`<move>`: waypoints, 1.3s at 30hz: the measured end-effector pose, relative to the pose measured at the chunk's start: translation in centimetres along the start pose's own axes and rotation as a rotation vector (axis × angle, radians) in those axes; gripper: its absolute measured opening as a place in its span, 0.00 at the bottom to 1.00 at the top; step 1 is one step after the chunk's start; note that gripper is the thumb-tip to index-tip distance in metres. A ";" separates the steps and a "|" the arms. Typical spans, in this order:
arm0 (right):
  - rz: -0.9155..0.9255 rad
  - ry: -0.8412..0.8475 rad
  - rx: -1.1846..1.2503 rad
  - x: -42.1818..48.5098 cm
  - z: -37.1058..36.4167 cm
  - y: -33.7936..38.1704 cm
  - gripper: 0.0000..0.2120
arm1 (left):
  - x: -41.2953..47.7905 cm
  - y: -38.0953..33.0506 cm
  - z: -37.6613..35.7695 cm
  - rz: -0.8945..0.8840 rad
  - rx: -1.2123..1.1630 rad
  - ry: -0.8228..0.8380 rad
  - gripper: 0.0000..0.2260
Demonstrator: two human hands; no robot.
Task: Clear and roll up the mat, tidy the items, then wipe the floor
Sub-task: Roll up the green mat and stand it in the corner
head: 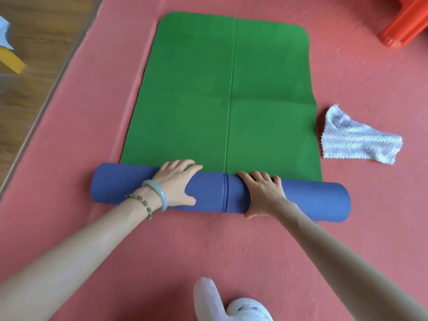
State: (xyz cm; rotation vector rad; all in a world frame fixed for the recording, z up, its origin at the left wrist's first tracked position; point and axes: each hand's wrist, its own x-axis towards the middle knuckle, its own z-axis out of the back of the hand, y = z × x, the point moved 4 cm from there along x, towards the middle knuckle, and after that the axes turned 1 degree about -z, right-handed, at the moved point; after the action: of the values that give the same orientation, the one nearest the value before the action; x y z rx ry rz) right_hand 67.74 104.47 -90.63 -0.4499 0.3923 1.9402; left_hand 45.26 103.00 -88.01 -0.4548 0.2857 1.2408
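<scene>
A mat lies on the pink floor covering, green on top [231,89] and blue underneath. Its near end is wound into a thick blue roll [312,198] lying crosswise. My left hand [177,181] rests palm down on the roll left of its middle seam, fingers reaching over the top onto the green surface. My right hand [262,193] grips the roll just right of the seam, fingers curled over the top. The flat green part stretches away from me with nothing on it.
A crumpled white cloth [356,137] lies on the pink covering [92,112] right of the mat. A red plastic stool [407,24] stands at the far right. Wooden floor [34,54] runs along the left. My white shoe [247,309] shows at the bottom edge.
</scene>
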 end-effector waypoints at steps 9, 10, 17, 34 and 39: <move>0.027 0.348 0.147 4.9 3.6 -2.6 0.53 | 1.9 -1.8 -2.0 0.083 0.343 -0.073 0.57; 0.036 0.329 0.130 4.8 4.0 -2.8 0.54 | 2.8 -1.6 -1.3 0.059 0.333 -0.035 0.55; 0.046 -0.114 -0.130 2.7 2.6 -1.9 0.64 | 9.3 0.4 3.3 0.093 0.161 0.393 0.50; 0.054 0.365 0.137 11.9 8.9 -5.3 0.58 | 6.8 1.3 1.3 0.112 0.274 -0.104 0.62; -0.001 0.047 0.008 9.8 8.5 -5.3 0.57 | 12.1 3.1 4.8 0.078 0.263 -0.004 0.57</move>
State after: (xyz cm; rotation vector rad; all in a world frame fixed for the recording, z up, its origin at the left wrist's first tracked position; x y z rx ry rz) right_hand 67.81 118.29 -88.29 -0.4910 0.4294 1.9295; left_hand 45.83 116.24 -89.77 -0.2163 0.4606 1.2584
